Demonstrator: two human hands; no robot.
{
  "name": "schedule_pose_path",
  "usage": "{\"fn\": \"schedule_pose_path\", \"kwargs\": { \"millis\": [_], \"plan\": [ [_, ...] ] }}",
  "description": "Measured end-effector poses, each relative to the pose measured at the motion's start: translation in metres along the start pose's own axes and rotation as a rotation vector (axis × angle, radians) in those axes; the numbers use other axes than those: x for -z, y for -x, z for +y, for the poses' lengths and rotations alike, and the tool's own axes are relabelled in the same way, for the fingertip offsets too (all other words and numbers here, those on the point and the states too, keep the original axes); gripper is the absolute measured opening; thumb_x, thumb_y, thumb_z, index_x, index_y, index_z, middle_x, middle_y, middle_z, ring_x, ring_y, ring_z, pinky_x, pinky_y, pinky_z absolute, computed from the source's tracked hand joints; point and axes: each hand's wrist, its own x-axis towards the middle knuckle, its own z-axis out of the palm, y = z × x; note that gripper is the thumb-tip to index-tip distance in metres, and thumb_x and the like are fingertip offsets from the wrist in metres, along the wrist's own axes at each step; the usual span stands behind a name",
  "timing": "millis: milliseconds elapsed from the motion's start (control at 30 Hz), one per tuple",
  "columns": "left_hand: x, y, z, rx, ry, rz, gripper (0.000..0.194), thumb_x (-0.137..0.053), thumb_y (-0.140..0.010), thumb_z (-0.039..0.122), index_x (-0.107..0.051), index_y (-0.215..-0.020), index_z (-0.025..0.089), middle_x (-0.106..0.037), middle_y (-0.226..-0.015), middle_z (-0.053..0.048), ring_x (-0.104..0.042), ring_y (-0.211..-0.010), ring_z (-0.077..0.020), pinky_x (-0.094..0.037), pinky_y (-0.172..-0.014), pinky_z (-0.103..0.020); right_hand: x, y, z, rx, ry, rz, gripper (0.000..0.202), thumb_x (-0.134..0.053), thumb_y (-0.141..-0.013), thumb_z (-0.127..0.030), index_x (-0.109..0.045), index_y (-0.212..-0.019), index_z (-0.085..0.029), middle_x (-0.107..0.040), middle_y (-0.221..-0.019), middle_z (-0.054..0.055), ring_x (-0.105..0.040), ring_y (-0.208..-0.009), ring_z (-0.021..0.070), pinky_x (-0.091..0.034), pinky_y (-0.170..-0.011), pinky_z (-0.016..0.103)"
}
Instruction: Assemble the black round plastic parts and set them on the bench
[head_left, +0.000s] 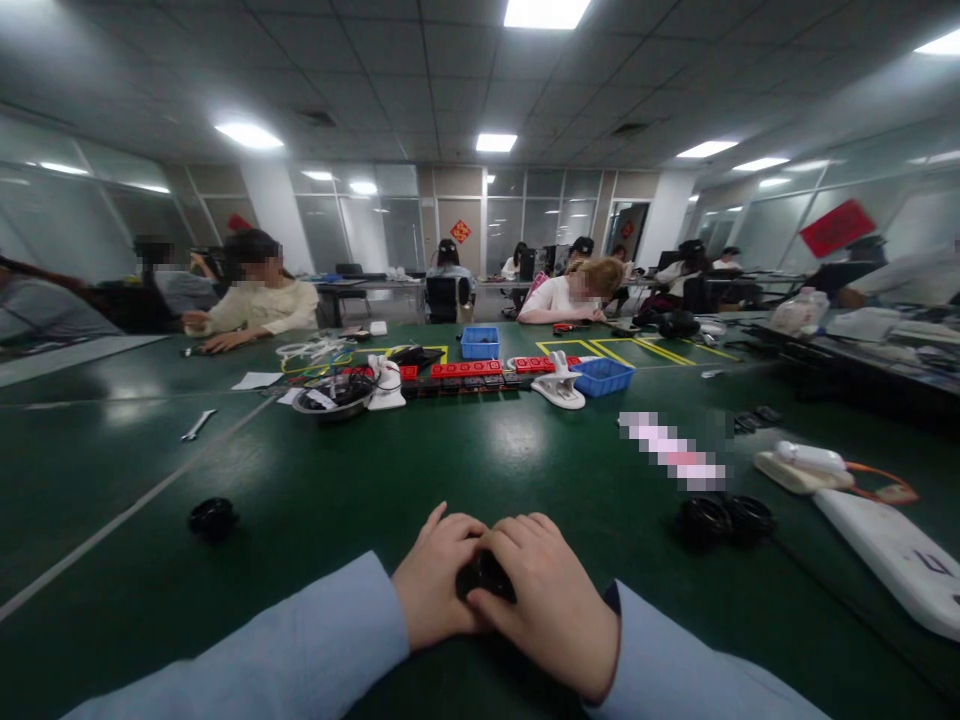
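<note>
Both my hands are closed round a black object (486, 574) over the near edge of the green table (517, 455). It looks rounded and glossy; most of it is hidden by my fingers, so its kind cannot be made out. My left hand (437, 578) wraps it from the left, index finger raised a little. From the right, my right hand (553, 595) covers its top, with the thumb across the near side. A black round part (212, 519) lies off to the left. Two more black round parts, one of them a ringed part (703, 521), lie to the right.
A wrench (199, 425) lies at left. Farther back stand a metal bowl (334, 400) of cables, red power-strip-like pieces (465, 370), white clamps (559, 382) and blue bins (604, 377). A white device (892, 560) and a cable are at right. Several people sit at tables beyond.
</note>
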Motion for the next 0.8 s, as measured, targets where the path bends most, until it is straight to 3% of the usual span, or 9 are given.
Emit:
{"fn": "schedule_pose_path", "kwargs": {
  "millis": [133, 233, 500, 700, 800],
  "plan": [
    [-0.001, -0.001, -0.001, 0.003, 0.014, -0.009, 0.042, -0.067, -0.054, 0.026, -0.057, -0.094, 0.023, -0.054, -0.099, -0.001, -0.048, -0.097, -0.0217, -0.009, -0.103, -0.046, -0.001, -0.001, 0.0, 0.023, -0.018, -0.023, 0.02, -0.06, -0.067, -0.021, -0.056, -0.087, -0.016, -0.057, -0.089, 0.004, -0.047, -0.083, 0.0178, -0.034, -0.078, 0.033],
    [0.0, -0.003, -0.001, -0.019, 0.055, -0.021, 0.042, -0.068, -0.053, 0.025, -0.057, -0.094, 0.022, -0.054, -0.099, -0.002, -0.048, -0.096, -0.0226, -0.016, -0.101, -0.045, 0.003, -0.001, 0.002, 0.062, -0.078, -0.045, 0.023, -0.057, -0.067, -0.017, -0.056, -0.09, -0.018, -0.057, -0.091, 0.004, -0.048, -0.085, 0.018, -0.033, -0.08, 0.033],
    [0.002, -0.005, -0.011, -0.108, 0.082, -0.115, 0.054, -0.075, -0.046, 0.033, -0.058, -0.097, 0.025, -0.05, -0.104, -0.002, -0.045, -0.099, -0.0246, -0.021, -0.1, -0.045, 0.01, -0.002, 0.009, 0.251, -0.28, -0.154, 0.032, -0.056, -0.055, -0.009, -0.057, -0.086, -0.016, -0.06, -0.088, 0.003, -0.051, -0.086, 0.0171, -0.036, -0.079, 0.03],
    [-0.006, -0.006, -0.022, -0.165, 0.01, -0.163, 0.049, -0.073, -0.045, 0.041, -0.063, -0.091, 0.028, -0.048, -0.111, -0.001, -0.041, -0.106, -0.0273, -0.014, -0.102, -0.047, 0.003, -0.004, 0.008, 0.465, -0.406, -0.182, 0.018, -0.045, -0.055, -0.004, -0.055, -0.059, -0.018, -0.062, -0.076, 0.0, -0.055, -0.082, 0.0129, -0.029, -0.092, 0.031],
    [-0.005, -0.007, -0.021, -0.166, 0.018, -0.194, 0.052, -0.074, -0.042, 0.04, -0.063, -0.092, 0.03, -0.049, -0.111, 0.0, -0.041, -0.107, -0.0273, -0.011, -0.102, -0.049, -0.002, -0.006, 0.008, 0.513, -0.41, -0.204, 0.02, -0.041, -0.057, -0.002, -0.051, -0.049, -0.018, -0.062, -0.07, -0.001, -0.056, -0.082, 0.0114, -0.024, -0.097, 0.032]
  ]
}}
